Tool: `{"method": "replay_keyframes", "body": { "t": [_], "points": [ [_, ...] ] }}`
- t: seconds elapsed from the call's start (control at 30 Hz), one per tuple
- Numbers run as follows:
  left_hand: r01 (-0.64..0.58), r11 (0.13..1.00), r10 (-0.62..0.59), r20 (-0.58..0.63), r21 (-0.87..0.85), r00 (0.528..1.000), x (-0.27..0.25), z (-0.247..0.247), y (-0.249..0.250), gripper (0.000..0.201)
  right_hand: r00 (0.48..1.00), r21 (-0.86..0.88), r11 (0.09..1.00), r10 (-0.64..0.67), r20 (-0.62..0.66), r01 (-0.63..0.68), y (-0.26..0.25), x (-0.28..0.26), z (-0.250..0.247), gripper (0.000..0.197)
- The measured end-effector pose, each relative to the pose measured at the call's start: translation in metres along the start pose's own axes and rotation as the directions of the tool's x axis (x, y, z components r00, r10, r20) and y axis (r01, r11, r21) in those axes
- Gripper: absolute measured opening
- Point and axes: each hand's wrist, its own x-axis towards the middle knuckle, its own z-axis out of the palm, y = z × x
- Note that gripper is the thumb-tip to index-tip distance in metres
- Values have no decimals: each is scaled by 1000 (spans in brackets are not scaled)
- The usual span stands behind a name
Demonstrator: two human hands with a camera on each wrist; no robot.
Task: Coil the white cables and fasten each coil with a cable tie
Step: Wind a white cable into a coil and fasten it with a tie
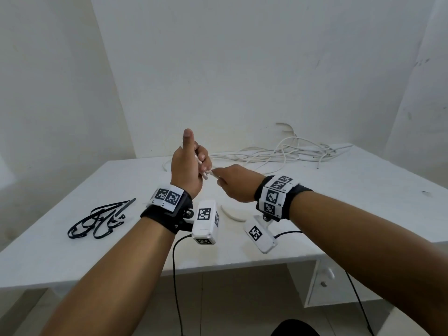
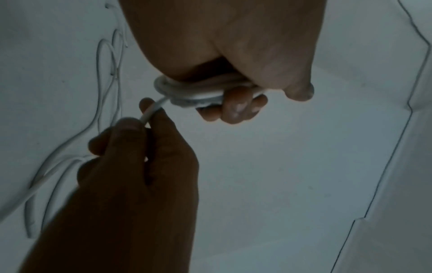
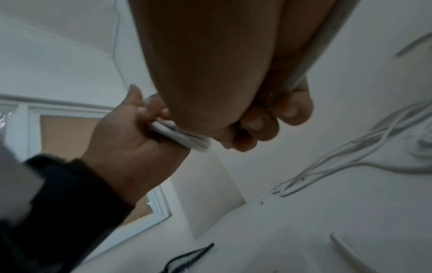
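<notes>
My left hand (image 1: 188, 166) is raised above the white table (image 1: 339, 202) with its thumb up. Its fingers (image 2: 233, 107) curl round a small coil of white cable (image 2: 187, 93), which also shows in the right wrist view as the coil (image 3: 182, 137) in the left hand (image 3: 131, 140). Just right of the coil, my right hand (image 1: 232, 181) pinches the cable's free stretch (image 2: 153, 110) between thumb and fingers (image 2: 127, 127). The cable (image 3: 327, 55) runs on along the right palm (image 3: 222, 73). Black cable ties (image 1: 101, 219) lie in a loose bunch on the table's left.
A tangle of loose white cables (image 1: 291, 154) lies at the table's back right by the wall. A short curved white cable piece (image 1: 232, 214) rests below my hands. Black camera leads (image 1: 174, 275) hang over the front edge. A drawer unit (image 1: 322, 284) stands under the table's right side.
</notes>
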Motion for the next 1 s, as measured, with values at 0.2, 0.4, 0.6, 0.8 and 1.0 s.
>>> {"method": "replay_keyframes", "body": {
  "t": [0.2, 0.4, 0.6, 0.8, 1.0],
  "points": [
    [-117, 932, 165, -116, 343, 979, 7, -7, -10, 47, 993, -273, 957, -77, 90, 99, -21, -14, -1, 28],
    [-112, 556, 42, 106, 824, 993, 8, -29, -31, 39, 961, -184, 945, -252, 110, 269, -31, -22, -21, 23],
    [-76, 505, -373, 296, 860, 879, -8, -31, -16, 28, 955, 51, 954, -292, -59, 295, -20, -18, -38, 7],
    [178, 811, -476, 452, 557, 754, -13, -32, -13, 66, 932, 301, 892, -271, -241, 337, -1, -14, -44, 9],
    [22, 846, -395, 600, 532, 695, -16, -38, -8, 39, 893, 437, 802, -246, -377, 406, 4, -13, -32, 2]
  ]
}}
